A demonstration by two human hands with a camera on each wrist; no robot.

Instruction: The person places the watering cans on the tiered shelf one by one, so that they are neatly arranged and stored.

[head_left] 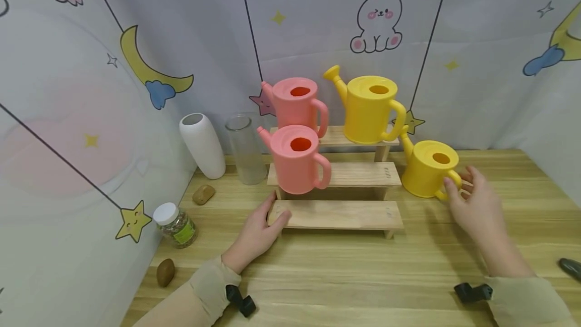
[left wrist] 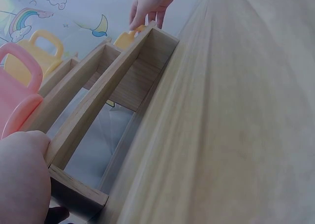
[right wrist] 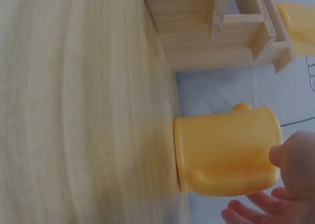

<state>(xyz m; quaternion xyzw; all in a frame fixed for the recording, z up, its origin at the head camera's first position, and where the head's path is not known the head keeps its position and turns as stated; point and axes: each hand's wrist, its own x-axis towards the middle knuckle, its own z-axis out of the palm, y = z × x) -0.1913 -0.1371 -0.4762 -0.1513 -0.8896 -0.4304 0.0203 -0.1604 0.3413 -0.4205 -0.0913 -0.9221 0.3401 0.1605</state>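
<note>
I judge low yel. can (head_left: 423, 171) light, stiff, prob. slick; grab handle (head_left: 456, 177). R hand (head_left: 478, 208) there, can't tell if pinching; L hand (head_left: 255, 230) grips rack (head_left: 340, 214).

Wood-grain table (head_left: 345, 281); far side backed by a white cloth (head_left: 308, 34) printed with rabbits, moons and stars. Far left: white vase (head_left: 203, 146), clear vase (head_left: 247, 158) just right of it. Nearer, along left edge: tan stone (head_left: 204, 194), white-lidded jar (head_left: 175, 226), brown egg-shaped object (head_left: 165, 272); at right edge, dark object (head_left: 571, 268), partly cut off.
</note>
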